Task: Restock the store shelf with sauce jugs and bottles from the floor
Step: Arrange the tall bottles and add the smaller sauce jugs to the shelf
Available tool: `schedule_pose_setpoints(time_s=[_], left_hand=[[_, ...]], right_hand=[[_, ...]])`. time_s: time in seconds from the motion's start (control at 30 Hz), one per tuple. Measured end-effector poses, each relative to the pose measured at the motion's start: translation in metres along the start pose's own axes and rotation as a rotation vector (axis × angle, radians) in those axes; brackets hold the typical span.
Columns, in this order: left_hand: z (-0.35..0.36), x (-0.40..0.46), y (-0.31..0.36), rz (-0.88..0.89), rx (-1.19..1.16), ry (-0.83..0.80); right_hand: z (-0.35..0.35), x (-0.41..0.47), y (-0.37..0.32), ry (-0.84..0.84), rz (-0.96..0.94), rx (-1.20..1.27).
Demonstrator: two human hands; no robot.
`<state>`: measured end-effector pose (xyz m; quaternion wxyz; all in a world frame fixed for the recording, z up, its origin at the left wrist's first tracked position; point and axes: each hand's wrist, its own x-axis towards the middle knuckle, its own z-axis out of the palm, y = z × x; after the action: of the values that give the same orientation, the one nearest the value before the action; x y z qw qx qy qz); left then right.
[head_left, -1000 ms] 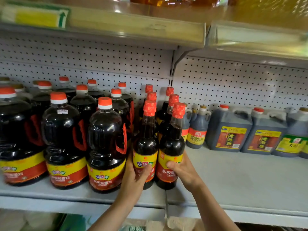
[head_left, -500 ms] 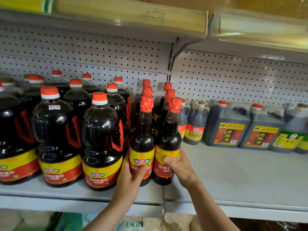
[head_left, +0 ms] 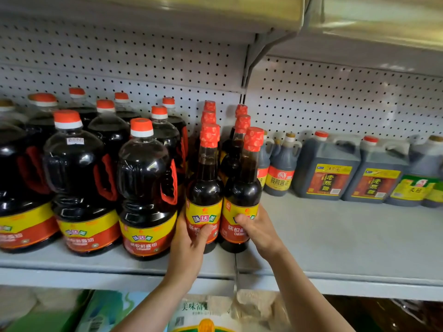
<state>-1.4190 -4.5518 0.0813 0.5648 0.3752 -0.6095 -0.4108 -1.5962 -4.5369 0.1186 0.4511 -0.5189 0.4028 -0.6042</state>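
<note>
Two slim dark sauce bottles with red foil caps stand upright at the front of the grey shelf. My left hand wraps the lower label of the left front bottle. My right hand grips the label of the right front bottle. More slim bottles line up behind them. To the left, large dark sauce jugs with orange caps and red handles fill the shelf in rows.
Grey vinegar jugs and small jugs stand along the pegboard back wall at the right, with bare shelf in front of them. An upper shelf hangs overhead. Bagged goods lie on the shelf below.
Both hands stay on the two front bottles, which have slid slightly deeper onto the shelf. The view has tilted down a little.
</note>
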Motion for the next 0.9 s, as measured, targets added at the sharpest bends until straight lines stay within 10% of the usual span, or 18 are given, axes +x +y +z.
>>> schedule_pose_setpoints(time_s=[0.9], left_hand=[[-0.006, 0.002, 0.008, -0.055, -0.227, -0.107]], right_hand=[[-0.022, 0.062, -0.017, 0.130, 0.099, -0.058]])
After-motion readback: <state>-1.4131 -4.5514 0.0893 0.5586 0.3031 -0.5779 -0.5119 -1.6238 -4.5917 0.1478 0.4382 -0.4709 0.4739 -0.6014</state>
